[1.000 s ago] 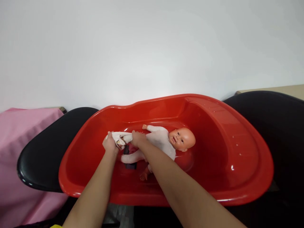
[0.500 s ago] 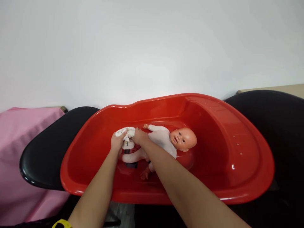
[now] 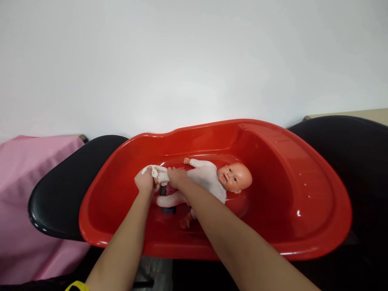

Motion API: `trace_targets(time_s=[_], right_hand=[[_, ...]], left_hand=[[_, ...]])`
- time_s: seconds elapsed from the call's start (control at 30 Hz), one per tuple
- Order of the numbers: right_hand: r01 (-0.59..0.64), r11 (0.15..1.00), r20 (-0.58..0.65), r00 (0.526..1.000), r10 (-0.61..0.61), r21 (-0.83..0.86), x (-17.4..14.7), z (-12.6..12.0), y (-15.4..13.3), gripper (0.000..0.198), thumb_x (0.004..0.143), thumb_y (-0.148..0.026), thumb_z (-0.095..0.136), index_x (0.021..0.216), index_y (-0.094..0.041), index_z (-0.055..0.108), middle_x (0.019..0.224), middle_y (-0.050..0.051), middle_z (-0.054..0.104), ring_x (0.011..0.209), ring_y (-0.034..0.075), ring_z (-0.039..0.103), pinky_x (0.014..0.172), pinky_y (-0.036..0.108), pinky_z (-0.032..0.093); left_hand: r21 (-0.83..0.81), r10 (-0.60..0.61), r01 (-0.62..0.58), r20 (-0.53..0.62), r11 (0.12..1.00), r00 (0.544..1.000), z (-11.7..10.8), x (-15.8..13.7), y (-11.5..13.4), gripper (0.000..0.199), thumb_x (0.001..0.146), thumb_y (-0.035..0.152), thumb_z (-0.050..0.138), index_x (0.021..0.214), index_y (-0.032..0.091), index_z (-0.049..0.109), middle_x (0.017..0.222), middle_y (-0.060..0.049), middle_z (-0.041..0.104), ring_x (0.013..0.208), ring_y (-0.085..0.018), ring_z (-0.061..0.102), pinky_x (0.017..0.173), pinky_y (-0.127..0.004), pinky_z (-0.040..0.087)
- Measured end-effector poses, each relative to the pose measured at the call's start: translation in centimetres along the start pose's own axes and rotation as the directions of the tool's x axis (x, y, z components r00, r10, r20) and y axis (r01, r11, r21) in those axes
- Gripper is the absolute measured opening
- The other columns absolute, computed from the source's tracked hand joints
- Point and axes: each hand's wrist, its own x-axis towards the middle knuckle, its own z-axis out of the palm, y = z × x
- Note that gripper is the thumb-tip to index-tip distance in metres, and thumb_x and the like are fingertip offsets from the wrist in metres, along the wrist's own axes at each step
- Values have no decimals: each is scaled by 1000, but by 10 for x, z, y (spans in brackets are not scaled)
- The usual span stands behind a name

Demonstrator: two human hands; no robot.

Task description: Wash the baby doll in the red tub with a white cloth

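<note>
Nearest you, at the bottom edge, a yellow band [image 3: 77, 286] shows on your left forearm, and both arms reach forward over the near rim of the red tub [image 3: 318, 226]. Past that rim, on the tub floor, lies a doll [image 3: 206, 180] in a white suit, on its back, head to your right, one bare foot [image 3: 184, 222] pointing toward you. A small dark object [image 3: 168, 209] lies on the floor under its near leg; what it is you cannot tell. Your left hand [image 3: 144, 182] is closed, its fingers gripping a bunched white cloth [image 3: 159, 173] at the doll's far leg. Your right hand [image 3: 177, 178] sits just beside it, resting on the doll's hip, fingers curled down onto the suit and touching the same cloth. Whether the cloth is a loose piece or the end of the suit leg you cannot tell. The tub rests on a black counter [image 3: 54, 202] that shows on both sides of it. To your left, a pink sheet [image 3: 21, 182] hangs beside the counter. Beyond everything stands a plain white wall [image 3: 194, 60].
</note>
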Motion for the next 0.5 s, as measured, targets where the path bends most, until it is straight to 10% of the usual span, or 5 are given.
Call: trace_targets(time_s=[0.23, 0.5], right_hand=[[171, 984, -100, 980, -175, -40, -5, -8, -12, 51, 94, -37, 63, 140, -20, 46, 140, 16, 59, 127, 31, 57, 103, 48, 47], [147, 989, -38, 988, -147, -8, 0, -4, -11, 48, 89, -40, 68, 129, -19, 54, 133, 17, 64, 113, 32, 65, 92, 47, 52]], left_hand=[[137, 101, -85, -117, 987, 988, -3, 11, -1, 35, 87, 52, 58, 68, 23, 60, 68, -8, 65, 81, -28, 67, 71, -37, 52], [-340, -182, 154, -52, 928, 982, -1, 1, 18, 34, 94, 50, 57, 87, 17, 60, 85, -5, 67, 75, -20, 68, 71, -33, 56]])
